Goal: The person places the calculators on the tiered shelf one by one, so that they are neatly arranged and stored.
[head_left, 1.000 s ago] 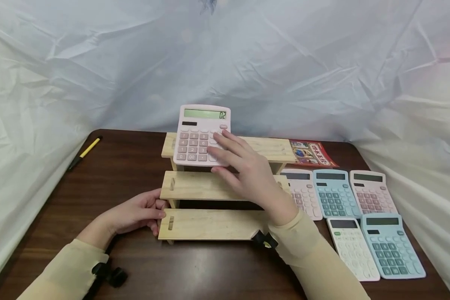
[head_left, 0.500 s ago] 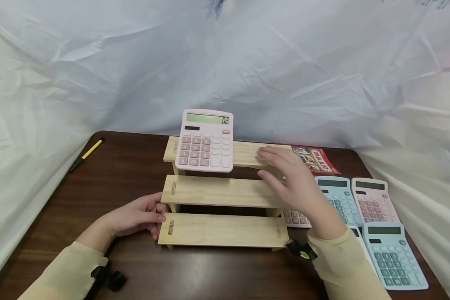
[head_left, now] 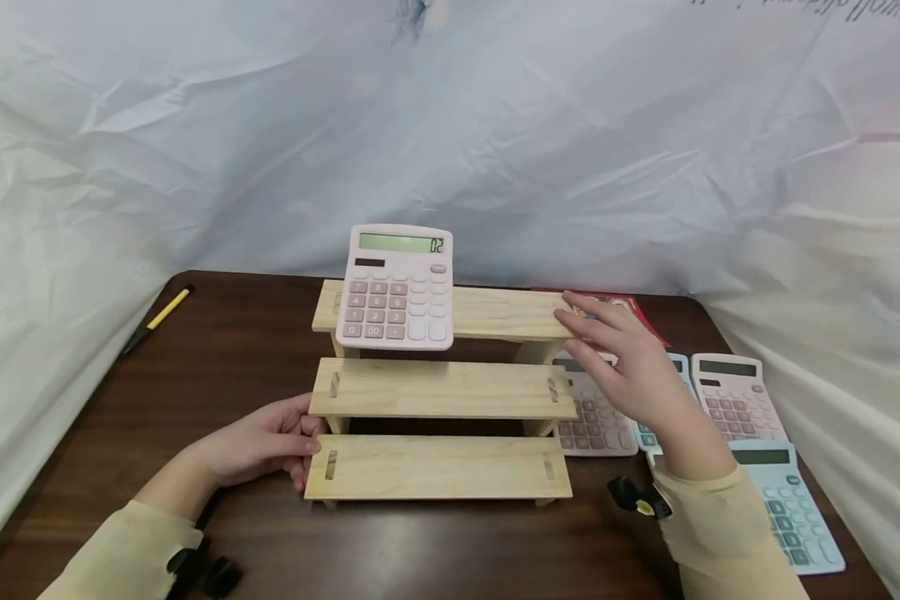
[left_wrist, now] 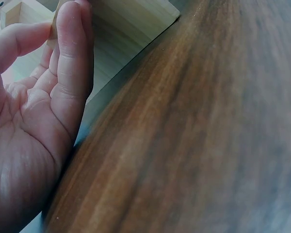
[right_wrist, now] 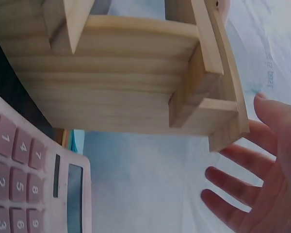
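Note:
A three-tier wooden stand (head_left: 442,392) is on the table, with a pink calculator (head_left: 397,287) leaning back on its top tier at the left; the display reads 02. My left hand (head_left: 258,442) holds the stand's left end by the lowest tier, and in the left wrist view its thumb and index finger (left_wrist: 70,58) pinch a wooden edge. My right hand (head_left: 633,358) is at the right end of the top tier, fingers extended and holding nothing. In the right wrist view, fingertips of the right hand (right_wrist: 266,165) are beside the stand's end; whether they touch it I cannot tell.
Right of the stand lie several calculators, among them a pink one (head_left: 596,417), another pink one (head_left: 738,396) and a blue one (head_left: 787,500), partly behind my right arm. A red booklet (head_left: 648,321) lies behind them. A yellow-black pen (head_left: 157,319) is at the far left.
My right hand has come off the pink calculator and moved right to the top tier's right end. The calculator stays leaning there. My left hand keeps its hold on the stand.

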`<state>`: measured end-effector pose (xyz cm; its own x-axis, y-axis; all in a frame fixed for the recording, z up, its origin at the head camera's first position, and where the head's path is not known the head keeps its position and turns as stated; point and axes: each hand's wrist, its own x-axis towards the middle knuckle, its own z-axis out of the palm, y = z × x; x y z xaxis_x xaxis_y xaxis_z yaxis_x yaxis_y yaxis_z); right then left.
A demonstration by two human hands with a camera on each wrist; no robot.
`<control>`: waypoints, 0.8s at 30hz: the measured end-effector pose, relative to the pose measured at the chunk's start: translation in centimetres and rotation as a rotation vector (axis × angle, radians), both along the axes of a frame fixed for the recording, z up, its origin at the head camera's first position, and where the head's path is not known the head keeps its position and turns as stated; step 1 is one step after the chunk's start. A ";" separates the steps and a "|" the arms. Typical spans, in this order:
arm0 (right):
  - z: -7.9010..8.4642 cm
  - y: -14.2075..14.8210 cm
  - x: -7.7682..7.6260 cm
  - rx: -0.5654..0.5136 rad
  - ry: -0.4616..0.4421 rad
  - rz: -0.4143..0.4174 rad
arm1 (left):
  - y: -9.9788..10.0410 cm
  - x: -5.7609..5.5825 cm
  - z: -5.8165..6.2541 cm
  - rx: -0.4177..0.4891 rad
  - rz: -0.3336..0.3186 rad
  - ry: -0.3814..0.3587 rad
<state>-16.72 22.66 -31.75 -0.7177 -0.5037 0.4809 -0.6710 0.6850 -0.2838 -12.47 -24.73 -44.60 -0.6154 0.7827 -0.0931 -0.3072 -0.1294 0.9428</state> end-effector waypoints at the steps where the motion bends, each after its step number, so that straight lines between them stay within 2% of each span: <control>1: 0.0 0.3 0.0 0.000 -0.017 -0.011 | 0.0 0.0 0.0 0.001 0.003 0.004; 4: -0.1 1.4 -0.1 0.029 -0.150 -0.075 | 0.2 -0.1 0.2 -0.004 0.022 -0.002; 6: -0.5 2.3 -0.2 0.082 -0.307 -0.115 | 0.2 -0.1 0.2 0.000 0.013 -0.003; 8: -1.1 3.1 -0.4 0.189 -0.467 -0.175 | 0.2 -0.1 0.2 0.004 0.000 -0.008; 11: -2.0 3.9 -1.0 0.344 -0.599 -0.256 | 0.0 0.1 0.1 0.005 0.000 -0.010; 13: -2.5 4.2 -1.5 0.410 -0.619 -0.319 | -0.1 0.1 0.1 0.009 0.012 -0.009; 16: -3.0 4.4 -1.9 0.419 -0.651 -0.379 | -0.1 0.2 -0.1 0.013 0.013 -0.010; 20: -3.6 4.4 -2.1 0.429 -0.692 -0.384 | -0.1 0.4 -0.2 0.014 0.000 -0.009; 24: -3.8 4.7 -2.1 0.459 -0.658 -0.403 | 0.1 0.4 0.1 0.001 0.006 -0.002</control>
<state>-18.85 27.37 -35.60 -0.9408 -0.1955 -0.2768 -0.1534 0.9741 -0.1663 -12.07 -24.65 -44.54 -0.6203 0.7788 -0.0931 -0.3078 -0.1325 0.9422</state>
